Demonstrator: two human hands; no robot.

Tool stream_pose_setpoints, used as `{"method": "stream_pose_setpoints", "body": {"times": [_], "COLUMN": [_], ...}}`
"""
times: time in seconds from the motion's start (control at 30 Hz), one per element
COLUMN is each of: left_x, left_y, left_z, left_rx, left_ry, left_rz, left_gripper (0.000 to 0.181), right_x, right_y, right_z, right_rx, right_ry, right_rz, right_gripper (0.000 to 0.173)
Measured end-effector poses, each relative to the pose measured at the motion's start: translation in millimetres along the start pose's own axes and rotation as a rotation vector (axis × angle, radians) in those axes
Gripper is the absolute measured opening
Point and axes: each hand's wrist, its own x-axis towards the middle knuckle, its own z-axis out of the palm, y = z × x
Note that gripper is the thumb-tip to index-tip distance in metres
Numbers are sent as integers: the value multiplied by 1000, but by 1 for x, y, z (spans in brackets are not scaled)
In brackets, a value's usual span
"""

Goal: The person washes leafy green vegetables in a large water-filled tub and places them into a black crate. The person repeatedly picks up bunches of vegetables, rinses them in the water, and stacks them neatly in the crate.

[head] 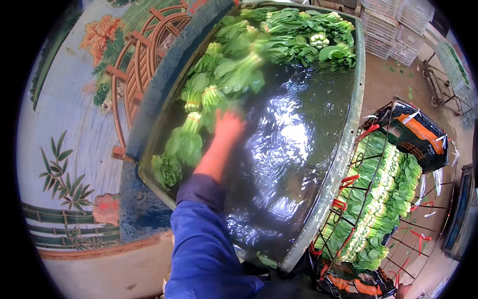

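My left hand (228,125), blurred, reaches over the water in a long stone-like trough (359,71). Its fingers look spread, beside the leaves of a banded bunch of leafy greens (213,98), which resemble bok choy; contact is unclear. Another banded bunch (188,136) floats nearer me along the left wall. Farther up, a blurred bunch (241,73) lies among several others that crowd the far end. At the lower right picture rim, only part of my right hand (404,290) shows, by the wire cage; its fingers are mostly hidden.
Right of the trough, a wire cage (407,207) lined with black-and-orange printed bags (422,136) holds stacked bunches (377,198). White plastic crates (379,28) stand at the back right, near a wheeled cart (444,84). A painted wall (86,123) borders the left side.
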Motion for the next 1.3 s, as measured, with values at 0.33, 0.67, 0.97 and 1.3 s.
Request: {"method": "stream_pose_setpoints", "body": {"times": [0.33, 0.67, 0.97, 1.3], "left_x": [22, -15, -44, -91], "left_y": [-101, -4, 77, 194], "left_z": [21, 26, -6, -115], "left_rx": [-456, -488, -199, -548], "left_ry": [189, -173, -311, -263], "left_rz": [-360, 122, 436, 568], "left_gripper": [77, 99, 105, 98], "right_x": [5, -1, -46, -72], "right_y": [2, 33, -52, -65], "right_z": [4, -1, -18, -37], "right_rx": [37, 18, -96, -103], "right_ry": [9, 74, -79, -19], "right_rz": [21, -69, 120, 90], "right_gripper": [81, 77, 81, 72]}}
